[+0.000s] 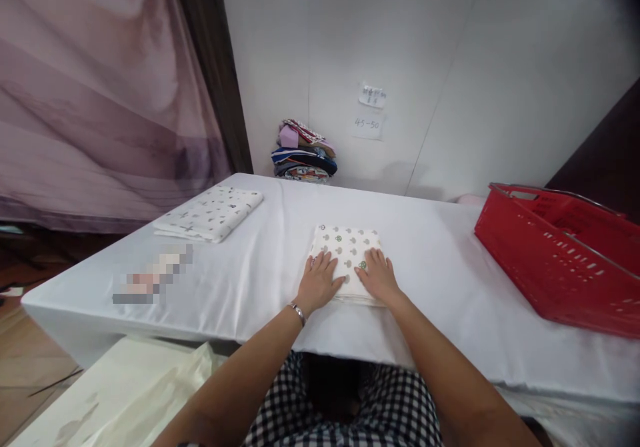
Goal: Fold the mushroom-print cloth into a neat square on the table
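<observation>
1. In the middle of the white-covered table (430, 254), near its front edge, lies a folded cloth (349, 244), pale with grey and green prints, flat and roughly square.
2. The left hand (319, 279) lies palm down on the cloth's near left part, open, with fingers stretched forward and thumb out to the right; it grips nothing.
3. The right hand (379, 275) rests palm down on the near right part, also open, fingers forward and thumb towards the left hand; it grips nothing either. The two hands are apart, with printed cloth showing between them.
4. A bracelet (297, 312) circles the left wrist.
5. At the table's far left lies another folded cloth (213, 212), white with dark prints. Nearer the front on that side, an item (155, 275) is pixelated, so I cannot tell what it is.
6. On the right stands a red basket (530, 267), well apart from the hands.
7. Behind the table, a pile of fabrics (304, 154) sits against the wall (430, 40), left of two paper notes (373, 96); the lower reads "45-50".
8. A pinkish curtain (100, 100) hangs at left.
</observation>
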A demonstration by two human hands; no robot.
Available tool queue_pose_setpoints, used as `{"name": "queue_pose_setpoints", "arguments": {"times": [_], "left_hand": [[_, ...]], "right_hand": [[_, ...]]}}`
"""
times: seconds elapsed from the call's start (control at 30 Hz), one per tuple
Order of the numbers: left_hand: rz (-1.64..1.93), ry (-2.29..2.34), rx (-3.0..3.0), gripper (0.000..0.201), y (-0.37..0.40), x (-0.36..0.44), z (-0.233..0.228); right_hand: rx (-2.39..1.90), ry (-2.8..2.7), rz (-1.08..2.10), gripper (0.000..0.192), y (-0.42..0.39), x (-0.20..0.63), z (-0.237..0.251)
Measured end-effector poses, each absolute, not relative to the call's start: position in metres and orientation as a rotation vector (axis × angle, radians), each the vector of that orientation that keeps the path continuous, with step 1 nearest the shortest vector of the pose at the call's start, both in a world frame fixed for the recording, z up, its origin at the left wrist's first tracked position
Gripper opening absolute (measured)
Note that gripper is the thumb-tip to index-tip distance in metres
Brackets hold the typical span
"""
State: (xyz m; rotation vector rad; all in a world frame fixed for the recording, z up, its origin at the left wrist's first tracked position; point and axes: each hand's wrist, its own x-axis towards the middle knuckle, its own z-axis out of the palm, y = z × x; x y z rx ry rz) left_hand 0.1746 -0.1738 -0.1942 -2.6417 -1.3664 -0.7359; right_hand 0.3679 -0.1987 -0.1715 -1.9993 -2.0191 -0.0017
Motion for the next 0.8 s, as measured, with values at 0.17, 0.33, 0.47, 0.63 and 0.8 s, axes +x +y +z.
{"name": "queue_pose_setpoints", "arguments": {"times": [0.17, 0.33, 0.47, 0.63, 0.8], "left_hand": [[-0.680, -1.398, -2.685, 0.048, -0.171, 0.176, -0.192], [-0.592, -1.523, -2.728, 0.046, -0.151, 0.175, -0.182], [-0.592, -1.658, -2.643, 0.054, -0.146, 0.174, -0.181], [-0.409, -1.750, -2.646, 0.060, -0.154, 0.174, -0.184], [-0.452, -1.737, -2.634, 0.058, -0.155, 0.174, -0.182]], "right_hand": [[-2.067, -1.994, 0.074, 0.057, -0.190, 0.376, -0.198], [-2.047, -1.977, 0.153, 0.059, -0.195, 0.374, -0.195], [-2.118, -2.000, 0.245, 0.060, -0.195, 0.373, -0.185], [-2.236, -2.067, 0.298, 0.066, -0.175, 0.372, -0.160], [-2.192, -1.964, 0.108, 0.065, -0.135, 0.377, -0.158]]}}
